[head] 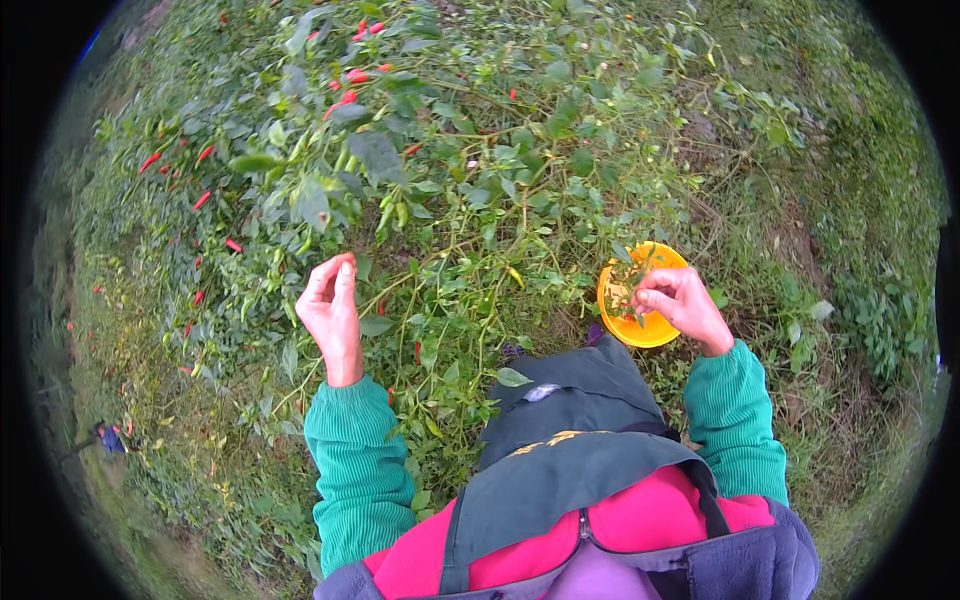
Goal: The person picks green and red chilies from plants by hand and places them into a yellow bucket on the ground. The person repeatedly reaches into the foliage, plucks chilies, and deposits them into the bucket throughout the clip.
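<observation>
My left hand [332, 315] is raised among chili pepper plants, thumb and fingertips pinched together; a bit of red shows at the fingertips, too small to name surely. Red chili peppers [357, 76] and green ones [253, 163] hang on the branches above and to the left of it. At the right, my right hand [681, 301] is over a yellow plastic bucket [652, 335], its thumb and fingers closed near something small and red. Leafy sprigs cover part of the bucket's opening, and its contents are only partly visible.
A thin branch [390, 285] reaches from the plants past my left hand. Dark apron cloth [570, 405] lies over my lap. Grass and weeds [810, 420] grow at the right. Far off at the lower left is a small figure in blue [111, 439], apparently a person.
</observation>
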Available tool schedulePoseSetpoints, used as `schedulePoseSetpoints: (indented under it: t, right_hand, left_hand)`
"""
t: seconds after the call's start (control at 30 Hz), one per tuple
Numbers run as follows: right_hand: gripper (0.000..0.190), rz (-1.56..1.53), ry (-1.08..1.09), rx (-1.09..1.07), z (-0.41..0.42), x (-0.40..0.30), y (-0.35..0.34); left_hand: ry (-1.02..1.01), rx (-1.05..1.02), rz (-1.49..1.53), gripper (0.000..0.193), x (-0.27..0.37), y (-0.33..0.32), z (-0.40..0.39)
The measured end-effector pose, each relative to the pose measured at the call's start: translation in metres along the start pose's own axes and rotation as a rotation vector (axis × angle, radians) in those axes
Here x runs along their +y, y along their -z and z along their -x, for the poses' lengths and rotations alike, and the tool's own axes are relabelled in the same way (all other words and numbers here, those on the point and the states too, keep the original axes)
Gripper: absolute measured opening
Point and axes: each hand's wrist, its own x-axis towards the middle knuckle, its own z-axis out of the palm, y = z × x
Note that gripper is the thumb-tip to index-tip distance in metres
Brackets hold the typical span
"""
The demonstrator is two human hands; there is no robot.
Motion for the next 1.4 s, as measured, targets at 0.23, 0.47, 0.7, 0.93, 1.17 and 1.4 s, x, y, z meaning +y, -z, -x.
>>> schedulePoseSetpoints:
  t: [0.23, 0.47, 0.7, 0.93, 1.17, 1.4]
  right_hand:
    - [0.009, 0.133, 0.489, -0.278, -0.076, -0.119, -0.087]
    - [0.011, 0.531, 1.019, 0.165, -0.192, -0.129, -0.159]
    - [0.015, 0.683, 1.046, 0.036, -0.218, -0.113, -0.166]
    - [0.011, 0.667, 0.986, -0.015, -0.215, -0.114, -0.165]
    - [0.034, 0.833, 1.248, 0.366, -0.216, -0.091, -0.194]
    - [0.016, 0.414, 0.762, -0.021, -0.227, -0.107, -0.184]
  left_hand:
    - [-0.032, -0.126, -0.294, 0.026, -0.002, -0.033, -0.043]
    - [-0.027, -0.145, -0.419, 0.027, -0.007, -0.064, -0.048]
    - [0.018, -0.121, -0.031, 0.017, -0.019, -0.06, -0.048]
    - [-0.008, -0.265, -0.203, 0.017, -0.026, -0.051, -0.055]
    - [-0.196, -0.166, -0.469, 0.016, -0.019, -0.062, -0.058]
    - [0.383, -0.507, 0.644, 0.015, -0.044, -0.05, -0.058]
